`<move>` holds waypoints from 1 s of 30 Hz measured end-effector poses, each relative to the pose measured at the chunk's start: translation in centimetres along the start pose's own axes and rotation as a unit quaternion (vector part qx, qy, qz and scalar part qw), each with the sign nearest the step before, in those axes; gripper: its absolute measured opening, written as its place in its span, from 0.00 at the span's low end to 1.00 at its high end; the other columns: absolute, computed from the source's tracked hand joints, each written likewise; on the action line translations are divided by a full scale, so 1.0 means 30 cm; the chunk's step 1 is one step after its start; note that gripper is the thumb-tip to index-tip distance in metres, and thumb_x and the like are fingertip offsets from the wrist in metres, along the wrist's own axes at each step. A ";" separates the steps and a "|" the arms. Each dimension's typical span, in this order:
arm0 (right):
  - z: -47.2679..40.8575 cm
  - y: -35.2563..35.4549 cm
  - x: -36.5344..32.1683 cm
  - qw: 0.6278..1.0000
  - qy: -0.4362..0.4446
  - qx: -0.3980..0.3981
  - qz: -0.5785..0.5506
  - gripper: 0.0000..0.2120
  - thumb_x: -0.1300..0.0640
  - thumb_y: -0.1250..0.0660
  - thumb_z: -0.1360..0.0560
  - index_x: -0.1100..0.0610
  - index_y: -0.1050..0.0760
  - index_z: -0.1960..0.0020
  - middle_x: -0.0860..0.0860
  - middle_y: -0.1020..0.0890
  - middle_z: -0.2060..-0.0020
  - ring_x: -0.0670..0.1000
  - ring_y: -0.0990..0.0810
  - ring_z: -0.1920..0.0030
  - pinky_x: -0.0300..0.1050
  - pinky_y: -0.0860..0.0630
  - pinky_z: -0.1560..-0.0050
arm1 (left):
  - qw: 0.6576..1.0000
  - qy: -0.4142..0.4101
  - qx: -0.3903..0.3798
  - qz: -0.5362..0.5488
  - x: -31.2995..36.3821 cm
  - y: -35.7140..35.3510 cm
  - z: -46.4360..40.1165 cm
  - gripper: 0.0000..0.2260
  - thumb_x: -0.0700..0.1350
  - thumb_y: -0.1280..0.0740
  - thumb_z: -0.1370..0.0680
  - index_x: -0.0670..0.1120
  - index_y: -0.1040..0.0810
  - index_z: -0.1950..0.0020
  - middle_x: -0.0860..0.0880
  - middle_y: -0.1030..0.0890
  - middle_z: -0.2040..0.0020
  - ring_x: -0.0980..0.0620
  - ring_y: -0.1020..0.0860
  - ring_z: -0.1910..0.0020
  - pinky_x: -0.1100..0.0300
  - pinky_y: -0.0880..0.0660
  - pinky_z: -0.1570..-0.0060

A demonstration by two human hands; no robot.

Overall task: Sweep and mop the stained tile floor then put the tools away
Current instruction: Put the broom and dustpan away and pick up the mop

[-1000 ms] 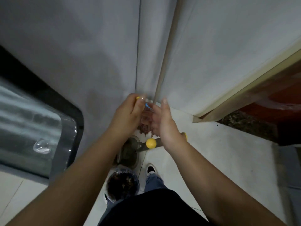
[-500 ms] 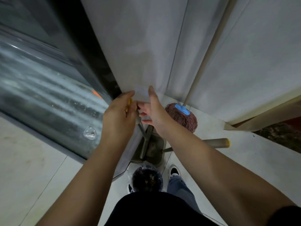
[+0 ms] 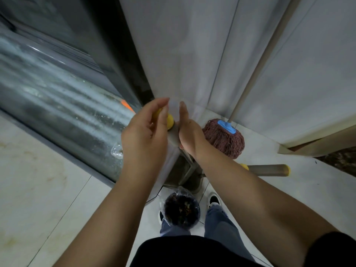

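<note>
The mop, with its red-brown string head (image 3: 224, 140) and blue collar, stands on the floor, its pale pole (image 3: 258, 64) leaning on the white wall. Left of it, a grey metal dustpan (image 3: 185, 170) stands in the corner, and its upright grey handle (image 3: 173, 139) ends in a yellow cap. My left hand (image 3: 146, 130) pinches that yellow cap. My right hand (image 3: 189, 133) grips the grey part of the handle just below, thumb pointing up. A second grey handle with yellow ends (image 3: 269, 169) lies level behind my right forearm; what it belongs to is hidden.
A bin lined with a clear bag (image 3: 181, 210) holds dark debris between my shoes. A ribbed metal shutter (image 3: 57, 101) in a dark frame runs along the left. A door frame (image 3: 317, 143) stands at the right. Pale floor tiles (image 3: 38, 189) lie at the lower left.
My hands have left the mop, which now leans by itself against the wall, and have taken the top of the dustpan handle. The view has swung left.
</note>
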State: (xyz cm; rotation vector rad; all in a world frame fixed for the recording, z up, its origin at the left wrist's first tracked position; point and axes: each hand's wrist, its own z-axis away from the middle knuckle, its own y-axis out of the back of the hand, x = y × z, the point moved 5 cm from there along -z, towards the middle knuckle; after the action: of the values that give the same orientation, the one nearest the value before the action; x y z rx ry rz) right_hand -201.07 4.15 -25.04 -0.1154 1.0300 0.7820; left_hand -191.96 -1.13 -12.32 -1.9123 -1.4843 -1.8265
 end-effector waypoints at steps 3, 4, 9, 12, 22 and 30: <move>-0.003 -0.085 0.004 0.996 -0.049 -0.073 -0.003 0.33 0.32 0.63 0.25 0.52 0.28 0.51 0.59 0.20 0.57 0.55 0.21 0.61 0.46 0.24 0.61 | 0.999 0.006 0.028 -0.027 -0.065 0.028 0.010 0.11 0.40 0.39 0.21 0.44 0.22 0.41 0.60 0.25 0.51 0.68 0.27 0.53 0.78 0.32 0.52; 0.000 -0.111 0.016 0.992 -0.080 -0.100 -0.025 0.34 0.30 0.62 0.25 0.55 0.28 0.52 0.58 0.21 0.57 0.54 0.22 0.63 0.42 0.25 0.66 | 0.998 -0.003 0.038 -0.057 -0.083 0.043 0.020 0.11 0.39 0.39 0.21 0.41 0.21 0.41 0.54 0.24 0.49 0.66 0.29 0.50 0.77 0.33 0.49; 0.064 -0.172 0.092 0.955 -0.146 -0.122 -0.226 0.26 0.37 0.53 0.21 0.57 0.27 0.52 0.55 0.23 0.57 0.57 0.20 0.49 0.40 0.21 0.61 | 0.994 -0.006 0.057 -0.088 -0.180 0.084 0.076 0.13 0.38 0.39 0.23 0.44 0.23 0.39 0.36 0.28 0.41 0.58 0.32 0.44 0.72 0.35 0.44; 0.104 -0.188 0.130 0.932 -0.181 -0.108 -0.296 0.25 0.42 0.52 0.19 0.59 0.29 0.40 0.58 0.22 0.44 0.60 0.26 0.37 0.46 0.26 0.44 | 0.998 -0.008 0.029 -0.053 -0.208 0.055 0.097 0.16 0.38 0.37 0.25 0.50 0.27 0.38 0.41 0.35 0.36 0.69 0.36 0.41 0.69 0.34 0.45; 0.186 -0.243 0.091 0.933 -0.195 -0.149 -0.264 0.28 0.41 0.53 0.20 0.59 0.33 0.32 0.56 0.30 0.34 0.61 0.29 0.35 0.55 0.33 0.33 | 0.993 -0.062 0.090 -0.033 -0.230 0.124 0.144 0.25 0.41 0.33 0.27 0.45 0.34 0.31 0.38 0.39 0.36 0.60 0.36 0.34 0.69 0.33 0.39; 0.243 -0.350 0.122 0.945 -0.199 -0.193 -0.174 0.27 0.38 0.56 0.20 0.53 0.30 0.34 0.52 0.31 0.33 0.61 0.26 0.37 0.57 0.31 0.34 | 0.988 0.002 0.148 0.036 -0.287 0.260 0.251 0.23 0.47 0.31 0.28 0.55 0.36 0.35 0.45 0.37 0.37 0.41 0.29 0.38 0.50 0.24 0.44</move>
State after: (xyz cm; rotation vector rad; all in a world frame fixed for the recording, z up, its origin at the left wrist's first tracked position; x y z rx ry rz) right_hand -188.15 1.61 -26.85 -0.4464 0.4455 0.6385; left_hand -179.62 -4.94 -17.31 -1.7922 -1.5604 -1.4818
